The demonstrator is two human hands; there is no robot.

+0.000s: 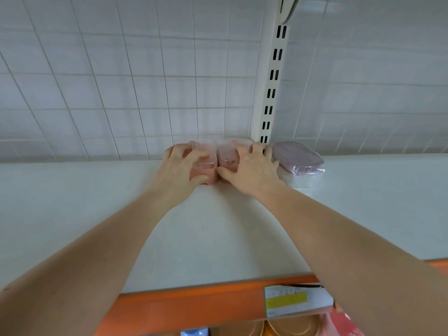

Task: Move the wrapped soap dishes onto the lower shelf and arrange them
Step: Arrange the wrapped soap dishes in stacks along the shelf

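**Operator:** At the centre of the frame, against the back grid panel (121, 81), I am watching both hands working on the white shelf (72, 202). The left hand (180, 166) is curling its fingers (194, 155) over the top of the left pink soap dish (206, 166), and the right hand (252, 166) is gripping the right pink soap dish (228, 158), thumb low at the front edge. The two dishes are touching, side by side.

**Observer:** Why are they being held like that?

**Operator:** I am judging that the hands are squaring the pair together and pressing them back toward the panel, so they are sitting in a neat row. Just right of the right hand, past the slotted upright (272, 93), a purple soap dish (299, 158) is sitting on top of a white one (300, 180), both under clear film.

**Observer:** What are they looking like up close?

**Operator:** Rounded oblong shapes, translucent plastic, with glossy crinkled wrap that is catching the light. I am expecting it to feel slippery, which may be why the fingers are wrapping over the tops rather than pinching the sides. The shelf is smooth and matt white, with an orange front strip (194, 301) carrying a price label (295, 299) at the lower right of the frame.

**Observer:** Is this the lower shelf?

**Operator:** I cannot tell from this view alone.
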